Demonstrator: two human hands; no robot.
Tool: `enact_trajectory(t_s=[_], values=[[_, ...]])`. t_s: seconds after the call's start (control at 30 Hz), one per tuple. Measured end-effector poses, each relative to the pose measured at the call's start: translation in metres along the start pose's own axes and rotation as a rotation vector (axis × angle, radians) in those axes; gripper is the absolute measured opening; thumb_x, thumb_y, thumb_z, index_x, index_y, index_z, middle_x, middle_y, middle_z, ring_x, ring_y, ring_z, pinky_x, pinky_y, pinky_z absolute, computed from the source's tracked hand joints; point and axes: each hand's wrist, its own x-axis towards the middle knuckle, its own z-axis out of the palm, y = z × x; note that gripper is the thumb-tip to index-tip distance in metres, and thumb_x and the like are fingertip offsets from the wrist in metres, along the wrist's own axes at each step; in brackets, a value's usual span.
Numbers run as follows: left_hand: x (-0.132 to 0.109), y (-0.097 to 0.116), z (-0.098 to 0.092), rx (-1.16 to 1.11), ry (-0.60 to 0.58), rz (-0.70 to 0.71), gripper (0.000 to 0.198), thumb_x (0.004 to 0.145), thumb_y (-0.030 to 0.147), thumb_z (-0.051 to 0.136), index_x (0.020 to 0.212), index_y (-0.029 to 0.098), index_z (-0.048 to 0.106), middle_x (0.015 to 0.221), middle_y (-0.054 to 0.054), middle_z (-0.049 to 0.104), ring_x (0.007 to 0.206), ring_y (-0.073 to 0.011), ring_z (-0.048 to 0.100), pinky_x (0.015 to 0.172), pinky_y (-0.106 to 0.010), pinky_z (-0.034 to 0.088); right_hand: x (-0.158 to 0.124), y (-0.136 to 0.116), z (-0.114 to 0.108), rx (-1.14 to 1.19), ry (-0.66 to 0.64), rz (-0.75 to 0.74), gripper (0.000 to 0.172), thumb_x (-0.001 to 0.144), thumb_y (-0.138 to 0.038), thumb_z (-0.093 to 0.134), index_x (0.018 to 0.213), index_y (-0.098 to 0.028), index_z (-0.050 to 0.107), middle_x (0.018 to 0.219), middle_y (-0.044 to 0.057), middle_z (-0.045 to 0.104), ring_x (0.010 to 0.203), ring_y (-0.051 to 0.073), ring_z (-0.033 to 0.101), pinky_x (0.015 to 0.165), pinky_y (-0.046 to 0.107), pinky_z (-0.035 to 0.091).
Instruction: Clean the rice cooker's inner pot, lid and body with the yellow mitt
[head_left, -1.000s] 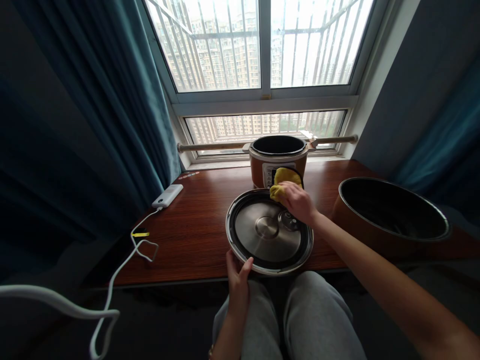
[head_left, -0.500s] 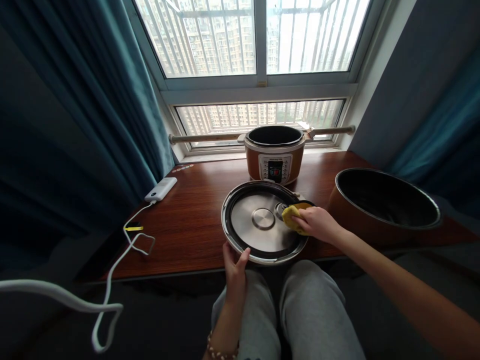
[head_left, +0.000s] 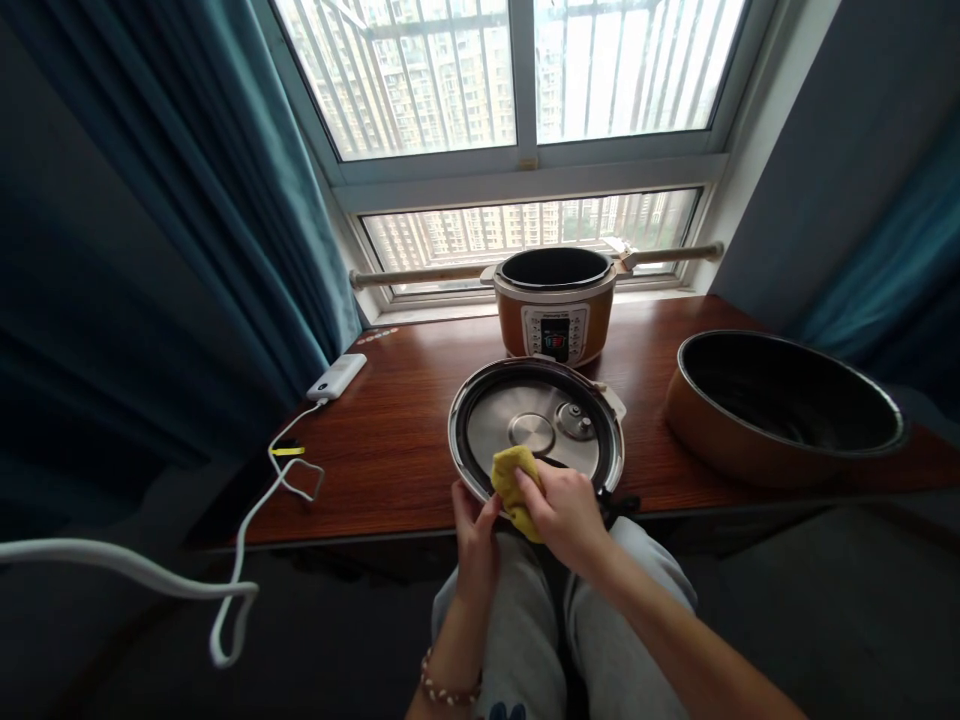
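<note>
A round metal pressure cooker lid (head_left: 487,425) lies with its inner side up at the table's front edge. Its black sealing ring runs around the brushed plate, and a small valve fitting (head_left: 576,420) sits at the upper right. My left hand (head_left: 476,535) grips the lid's near-left rim, thumb on top and fingers below. In my right hand (head_left: 564,510) is a yellow cloth (head_left: 516,480), pressed on the lid's near rim close to my left thumb. The near part of the ring is hidden by the cloth and hand.
Behind the lid stands an orange electric pressure cooker (head_left: 555,320) without its lid. A large orange pot (head_left: 750,430) with a dark inside is on the right. At left, a white power bank (head_left: 337,377) trails a white cable (head_left: 240,550) over the wooden table (head_left: 390,450).
My right hand has carried the yellow cloth from the valve side on the right down to the near-left rim. My left hand still holds the lid. The view has shifted slightly.
</note>
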Motion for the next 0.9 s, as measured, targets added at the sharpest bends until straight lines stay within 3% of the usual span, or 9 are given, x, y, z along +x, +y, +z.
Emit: enact_trajectory(t_s=[0.23,0.4,0.47,0.53,0.6,0.67,0.73,0.8,0.9], values=[[0.007,-0.008,0.0,-0.144,0.029,-0.018,0.037,0.076,0.042,0.057,0.108,0.023,0.057,0.112,-0.004,0.063,0.108,-0.0208,0.055,0.093,-0.033,0.042,0.046,-0.007,0.001,0.338,-0.138,0.054,0.049,0.088,-0.051,0.033,0.061,-0.017,0.054,0.066,0.005,0.059,0.063,0.014,0.051,0.055,0.024,0.031],[0.009,-0.005,0.0,-0.081,0.074,-0.032,0.051,0.081,0.054,0.045,0.118,0.019,0.053,0.118,-0.009,0.059,0.114,-0.0257,0.052,0.097,-0.04,0.04,0.041,0.007,0.006,0.664,-0.075,0.018,0.055,0.088,-0.059,0.027,0.065,-0.015,0.053,0.065,0.002,0.054,0.062,0.012,0.047,0.057,0.022,0.034],[0.004,0.005,0.0,0.156,0.166,0.098,0.052,0.083,0.052,0.044,0.124,0.019,0.046,0.125,-0.011,0.053,0.121,-0.0272,0.046,0.101,-0.043,0.037,0.034,0.009,0.008,0.714,-0.085,-0.003,0.054,0.088,-0.058,0.028,0.067,-0.015,0.053,0.065,0.001,0.053,0.063,0.012,0.047,0.058,0.022,0.035],[-0.006,0.021,0.0,0.517,0.226,0.372,0.054,0.083,0.043,0.051,0.13,0.02,0.039,0.137,-0.012,0.039,0.13,-0.0276,0.034,0.106,-0.045,0.029,0.029,0.008,0.009,0.731,-0.085,-0.021,0.051,0.089,-0.056,0.03,0.068,-0.016,0.052,0.065,0.001,0.052,0.062,0.012,0.047,0.058,0.022,0.035],[-0.016,0.039,0.003,0.884,0.1,0.666,0.056,0.082,0.032,0.056,0.133,0.023,0.035,0.142,-0.011,0.032,0.135,-0.0267,0.026,0.11,-0.047,0.021,0.026,0.007,0.008,0.752,-0.064,-0.033,0.048,0.09,-0.054,0.031,0.069,-0.016,0.052,0.066,0.0,0.053,0.062,0.011,0.047,0.058,0.022,0.035],[-0.023,0.056,0.009,1.175,-0.18,0.822,0.054,0.083,0.027,0.055,0.134,0.024,0.036,0.138,-0.009,0.04,0.133,-0.0266,0.029,0.111,-0.05,0.015,0.025,0.007,0.007,0.791,-0.036,-0.035,0.048,0.09,-0.053,0.03,0.069,-0.016,0.053,0.066,0.0,0.053,0.061,0.011,0.046,0.056,0.022,0.035],[-0.025,0.066,0.016,1.363,-0.387,0.857,0.054,0.082,0.03,0.057,0.132,0.024,0.038,0.132,-0.009,0.048,0.13,-0.0277,0.035,0.11,-0.053,0.014,0.025,0.009,0.005,0.822,-0.049,-0.034,0.05,0.09,-0.053,0.03,0.068,-0.015,0.054,0.064,0.0,0.052,0.059,0.011,0.046,0.054,0.022,0.035],[-0.022,0.071,0.022,1.45,-0.442,0.851,0.052,0.081,0.032,0.058,0.129,0.023,0.042,0.128,-0.01,0.05,0.124,-0.0284,0.041,0.109,-0.053,0.019,0.025,0.014,0.001,0.816,-0.073,-0.026,0.053,0.091,-0.053,0.028,0.069,-0.015,0.057,0.062,0.002,0.055,0.058,0.012,0.05,0.054,0.022,0.038],[-0.015,0.074,0.026,1.462,-0.454,0.787,0.043,0.082,0.026,0.055,0.124,0.022,0.048,0.119,-0.01,0.053,0.115,-0.0258,0.048,0.102,-0.046,0.036,0.026,0.031,-0.011,0.609,0.16,0.049,0.046,0.091,-0.043,0.03,0.083,-0.013,0.064,0.078,0.007,0.064,0.075,0.018,0.059,0.071,0.027,0.045]])
